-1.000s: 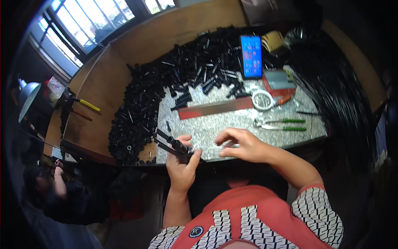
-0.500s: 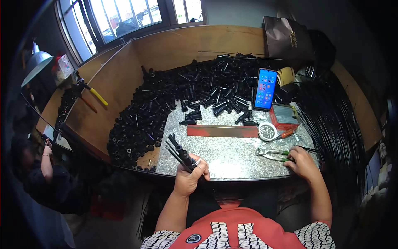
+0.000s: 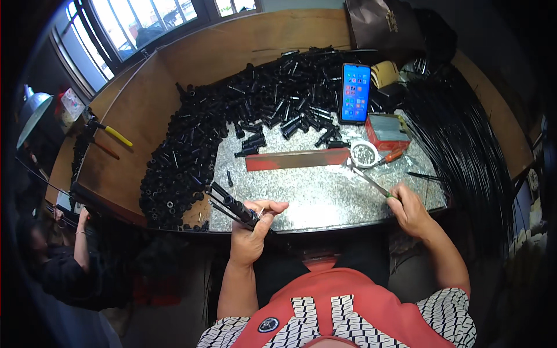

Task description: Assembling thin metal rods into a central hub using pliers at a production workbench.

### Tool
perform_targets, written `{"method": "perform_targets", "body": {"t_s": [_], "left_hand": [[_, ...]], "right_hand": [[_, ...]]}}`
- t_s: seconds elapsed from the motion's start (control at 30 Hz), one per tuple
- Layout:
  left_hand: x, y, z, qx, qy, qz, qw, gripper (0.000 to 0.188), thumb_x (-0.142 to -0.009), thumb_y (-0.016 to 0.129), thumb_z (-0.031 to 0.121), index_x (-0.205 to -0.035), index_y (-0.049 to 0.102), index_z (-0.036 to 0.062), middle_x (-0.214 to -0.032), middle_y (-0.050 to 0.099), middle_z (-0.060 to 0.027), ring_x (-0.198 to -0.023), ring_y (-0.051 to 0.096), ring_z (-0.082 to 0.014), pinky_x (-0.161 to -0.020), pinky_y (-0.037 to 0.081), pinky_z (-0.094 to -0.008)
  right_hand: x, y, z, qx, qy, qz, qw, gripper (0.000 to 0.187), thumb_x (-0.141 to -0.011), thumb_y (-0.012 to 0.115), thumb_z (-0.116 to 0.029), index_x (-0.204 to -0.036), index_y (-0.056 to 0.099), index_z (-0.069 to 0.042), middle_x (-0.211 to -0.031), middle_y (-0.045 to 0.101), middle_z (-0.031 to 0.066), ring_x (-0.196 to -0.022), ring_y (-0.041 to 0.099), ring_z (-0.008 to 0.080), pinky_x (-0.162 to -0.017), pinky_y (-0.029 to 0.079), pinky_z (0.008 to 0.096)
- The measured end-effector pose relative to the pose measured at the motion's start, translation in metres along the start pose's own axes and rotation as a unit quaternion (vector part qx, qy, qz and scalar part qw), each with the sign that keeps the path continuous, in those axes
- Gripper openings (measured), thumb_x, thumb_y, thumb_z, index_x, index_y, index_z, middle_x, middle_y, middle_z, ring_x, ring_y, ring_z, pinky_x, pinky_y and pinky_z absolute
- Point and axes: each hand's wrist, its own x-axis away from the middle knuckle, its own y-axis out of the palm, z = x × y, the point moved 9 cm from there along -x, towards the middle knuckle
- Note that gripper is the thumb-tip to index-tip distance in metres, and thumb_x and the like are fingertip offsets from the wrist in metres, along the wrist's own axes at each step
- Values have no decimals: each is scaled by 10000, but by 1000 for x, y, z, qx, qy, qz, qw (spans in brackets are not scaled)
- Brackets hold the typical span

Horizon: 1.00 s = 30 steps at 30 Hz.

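Note:
My left hand (image 3: 250, 239) is wrapped round a black tubular part (image 3: 237, 207) with several thin black rods, held tilted above the slab's front edge; its index finger stretches to the right. A tiny light bit seems to lie by the thumb, too small to name. In my right hand (image 3: 409, 212) is a pair of pliers (image 3: 371, 183), gripped by its green handles, which the fingers mostly hide. Its jaws reach the near left side of a white bowl (image 3: 355, 161) that holds small shiny metal pieces (image 3: 364, 153). Whether the jaws touch the bowl I cannot tell.
A red-and-grey bar (image 3: 299, 159) lies across the speckled stone slab (image 3: 301, 197). Black tubular parts (image 3: 232, 110) pile up behind. Beyond the bowl are an orange-handled tool (image 3: 392, 156), a red box (image 3: 390, 142) and an upright phone (image 3: 355, 95). Long black rods (image 3: 458, 133) lie right; a co-worker (image 3: 72, 255) is at left.
My right hand has lifted the pliers off the slab and swung their jaws up to the bowl. My left index finger has stretched out. The whole view has shifted slightly.

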Motion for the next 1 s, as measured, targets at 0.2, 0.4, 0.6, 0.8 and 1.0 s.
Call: {"method": "perform_targets", "body": {"t_s": [0.2, 0.4, 0.6, 0.8, 1.0], "left_hand": [[3, 12, -7, 4, -51, -35, 998, 196, -896, 546, -5, -847, 380, 87, -570, 401, -21, -426, 382, -111, -411, 362, -268], [5, 15, -11, 99, -39, -103, 989, 825, -562, 887, 313, -1063, 268, 95, -530, 397, 48, -447, 402, -64, -448, 352, -205], [14, 17, -15, 70, -64, -96, 991, 912, -508, 849, 434, -1106, 268, 63, -539, 428, 56, -453, 428, -44, -454, 336, -170], [16, 16, -29, 6, -88, -53, 995, 928, -484, 838, 471, -1119, 305, 52, -643, 529, 64, -572, 512, -27, -521, 367, -154], [17, 1, -36, -80, 7, -77, 994, 786, -517, 843, 443, -1053, 450, 23, -704, 479, 69, -663, 435, -22, -594, 319, -171]], "right_hand": [[-11, 39, -70, -82, -30, -149, 985, 291, -740, 757, -126, -776, 481, -38, -799, 549, 126, -678, 546, 269, -601, 430, 349], [-21, 21, -127, 147, -247, 14, 958, 289, -699, 755, -129, -786, 493, -42, -960, 570, 128, -856, 586, 287, -711, 460, 395], [-16, 12, -159, 322, -343, 154, 869, 281, -761, 695, -151, -967, 564, -13, -1244, 513, 132, -1206, 483, 314, -1077, 280, 542], [-8, 19, -169, 323, -359, 127, 866, 301, -759, 682, -174, -974, 574, 7, -1199, 530, 149, -1150, 521, 318, -1025, 362, 527], [2, 36, -148, 204, -325, 5, 923, 267, -698, 715, -116, -836, 515, -4, -952, 567, 176, -820, 593, 316, -697, 490, 395]]}}
